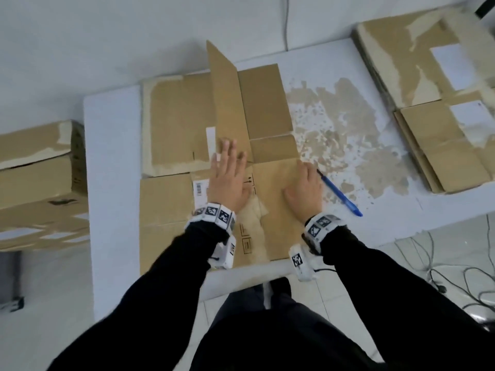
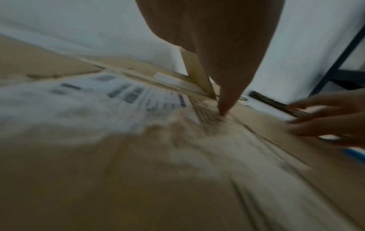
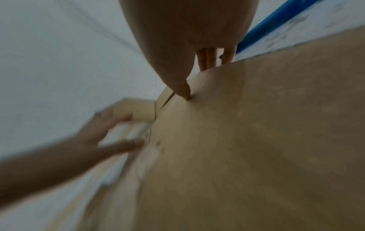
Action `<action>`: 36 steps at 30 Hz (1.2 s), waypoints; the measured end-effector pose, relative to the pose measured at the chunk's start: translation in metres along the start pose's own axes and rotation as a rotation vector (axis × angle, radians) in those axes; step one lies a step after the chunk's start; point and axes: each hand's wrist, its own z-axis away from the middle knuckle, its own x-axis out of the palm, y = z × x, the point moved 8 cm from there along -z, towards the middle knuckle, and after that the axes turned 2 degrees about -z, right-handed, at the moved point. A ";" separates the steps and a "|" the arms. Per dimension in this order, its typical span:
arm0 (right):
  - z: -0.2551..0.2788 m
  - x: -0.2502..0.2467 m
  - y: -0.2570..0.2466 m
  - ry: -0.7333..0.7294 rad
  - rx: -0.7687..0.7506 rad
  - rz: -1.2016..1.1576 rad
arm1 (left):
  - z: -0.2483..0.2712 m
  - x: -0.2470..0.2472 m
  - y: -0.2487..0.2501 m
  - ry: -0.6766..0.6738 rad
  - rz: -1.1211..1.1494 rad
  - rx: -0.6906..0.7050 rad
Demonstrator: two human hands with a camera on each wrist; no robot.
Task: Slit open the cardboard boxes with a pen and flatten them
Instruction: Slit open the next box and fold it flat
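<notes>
Your fingers (image 1: 231, 151) are lying straight and spread, holding nothing; your left hand (image 1: 227, 180) is pressing palm-down on the opened cardboard box (image 1: 171, 204), reaching toward the one flap (image 1: 227, 97) that is standing up at a tilt; your right hand (image 1: 304, 190) is lying flat on the right-hand panel of the same box with its fingers reaching the panel's far right edge, and how far they are bending over it I cannot tell. The blue pen (image 1: 338, 192) is lying loose on the white table (image 1: 112, 145) just beside your right hand, touching neither hand.

Judging by how things are lying, the slitting of this box is looking done, since its panels are spread out across the table; the flattening is looking nearly complete, with the raised flap being what is left. A pile of flattened boxes (image 1: 434, 108) is sitting at the table's far right; a stack of boxes (image 1: 37, 183) that are not yet flattened is waiting off the left edge, so more work is probably remaining.

A white barcode label (image 1: 199, 190) is showing beside your left wrist, and printed handling symbols (image 1: 247, 245) are sitting lower down; none of the writing is readable.
</notes>
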 end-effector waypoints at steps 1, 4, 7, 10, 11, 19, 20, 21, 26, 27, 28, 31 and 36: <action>0.008 0.017 -0.010 -0.075 -0.079 0.125 | 0.006 0.008 0.010 -0.014 0.043 0.034; 0.028 0.067 -0.039 -0.245 -0.277 0.256 | 0.025 0.042 0.025 -0.178 0.218 0.092; 0.026 0.073 -0.032 -0.247 -0.265 0.278 | 0.041 0.063 -0.008 -0.282 0.259 0.051; 0.020 0.051 0.001 -0.174 -0.148 0.259 | 0.060 0.072 -0.071 -0.237 0.278 -0.112; 0.018 0.044 0.011 -0.149 -0.106 0.242 | 0.066 0.074 -0.087 -0.201 0.287 -0.159; 0.003 0.028 -0.029 -0.128 -0.100 0.274 | 0.055 0.043 -0.106 -0.092 0.282 -0.292; -0.007 0.026 -0.048 -0.137 -0.148 0.254 | 0.045 0.026 -0.111 -0.036 0.277 -0.329; -0.020 0.027 -0.069 -0.153 -0.190 0.227 | 0.032 0.011 -0.116 0.002 0.282 -0.363; -0.096 0.065 -0.136 -0.340 -0.264 0.271 | -0.051 -0.011 -0.122 -0.010 0.344 -0.283; -0.103 0.076 -0.140 -0.379 -0.289 0.326 | -0.063 -0.002 -0.120 -0.086 0.353 -0.254; -0.107 0.085 -0.141 -0.412 -0.310 0.372 | -0.071 0.010 -0.118 -0.160 0.358 -0.225; -0.112 0.098 -0.137 -0.443 -0.318 0.419 | -0.083 0.039 -0.114 -0.273 0.355 -0.166; -0.115 0.101 -0.135 -0.434 -0.305 0.443 | -0.087 0.053 -0.116 -0.319 0.371 -0.183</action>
